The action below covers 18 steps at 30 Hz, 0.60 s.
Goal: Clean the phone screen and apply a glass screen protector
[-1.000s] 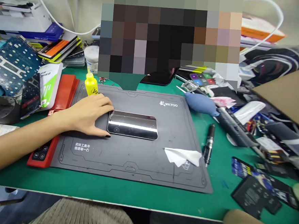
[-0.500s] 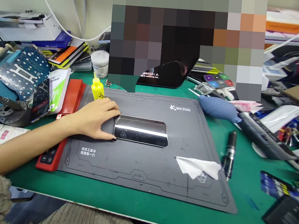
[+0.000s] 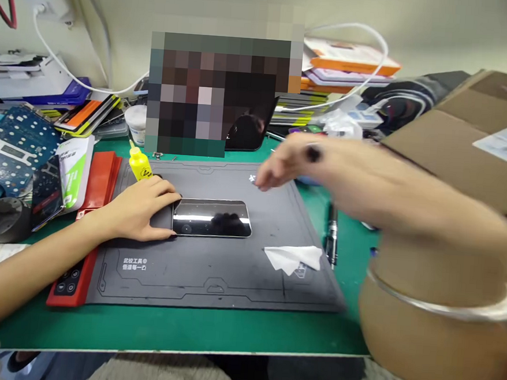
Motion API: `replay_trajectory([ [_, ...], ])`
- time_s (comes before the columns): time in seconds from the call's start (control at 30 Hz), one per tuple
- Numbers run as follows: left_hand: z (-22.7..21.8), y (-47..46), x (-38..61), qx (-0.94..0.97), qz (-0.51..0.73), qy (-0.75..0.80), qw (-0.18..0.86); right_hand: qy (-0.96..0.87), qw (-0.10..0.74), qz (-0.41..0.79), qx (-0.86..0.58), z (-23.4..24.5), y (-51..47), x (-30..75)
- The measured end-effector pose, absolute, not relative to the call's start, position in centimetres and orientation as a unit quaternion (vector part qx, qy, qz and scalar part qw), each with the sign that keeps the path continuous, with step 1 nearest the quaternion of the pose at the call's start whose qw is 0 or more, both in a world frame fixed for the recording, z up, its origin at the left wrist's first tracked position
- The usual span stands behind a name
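A gray mat (image 3: 212,285) lies on a green table (image 3: 183,330). A white tissue (image 3: 292,259) sits on the mat, and a black pen (image 3: 332,236) lies just past its right edge. 1 yellow bottle (image 3: 139,164) stands at the far left corner of the mat, near 1 white tub (image 3: 135,123). A red pad (image 3: 104,179) lies beside the mat (it looks thin and flat). A brown box (image 3: 470,130) pokes in at the right, and a white cord (image 3: 385,57) loops past some orange boxes (image 3: 353,64).

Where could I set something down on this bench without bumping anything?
The grey work mat is bare below the phone, left of the white tissue. A strip of green bench surface runs free along the front, below the mat. It is crowded at far left: packets and a blue board beside the red pad.
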State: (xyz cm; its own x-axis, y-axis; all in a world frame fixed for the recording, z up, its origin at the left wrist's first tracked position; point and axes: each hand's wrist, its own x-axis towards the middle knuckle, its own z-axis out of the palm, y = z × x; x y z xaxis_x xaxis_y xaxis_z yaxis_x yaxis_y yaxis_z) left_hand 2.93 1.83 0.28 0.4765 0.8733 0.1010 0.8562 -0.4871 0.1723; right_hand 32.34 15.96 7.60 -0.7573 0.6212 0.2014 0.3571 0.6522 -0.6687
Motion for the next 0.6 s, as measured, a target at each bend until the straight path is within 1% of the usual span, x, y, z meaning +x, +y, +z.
replay_trajectory([
  [0.1,0.3,1.9,2.8,0.861,0.089,0.499,0.043,-0.854,0.051,0.403,-0.324,6.7,17.2,30.3],
  [0.17,0.2,1.9,2.8,0.861,0.089,0.500,0.041,-0.823,0.005,0.433,-0.368,5.9,17.8,29.3],
  [0.27,0.2,1.9,2.8,0.859,0.090,0.502,0.047,-0.800,-0.021,0.457,-0.387,5.3,18.0,28.8],
  [0.4,0.1,1.9,2.8,0.855,0.095,0.506,0.055,-0.798,-0.026,0.478,-0.365,5.4,17.8,28.8],
  [0.6,0.1,1.9,2.7,0.856,0.091,0.506,0.048,-0.815,-0.033,0.454,-0.360,5.2,17.9,28.6],
])
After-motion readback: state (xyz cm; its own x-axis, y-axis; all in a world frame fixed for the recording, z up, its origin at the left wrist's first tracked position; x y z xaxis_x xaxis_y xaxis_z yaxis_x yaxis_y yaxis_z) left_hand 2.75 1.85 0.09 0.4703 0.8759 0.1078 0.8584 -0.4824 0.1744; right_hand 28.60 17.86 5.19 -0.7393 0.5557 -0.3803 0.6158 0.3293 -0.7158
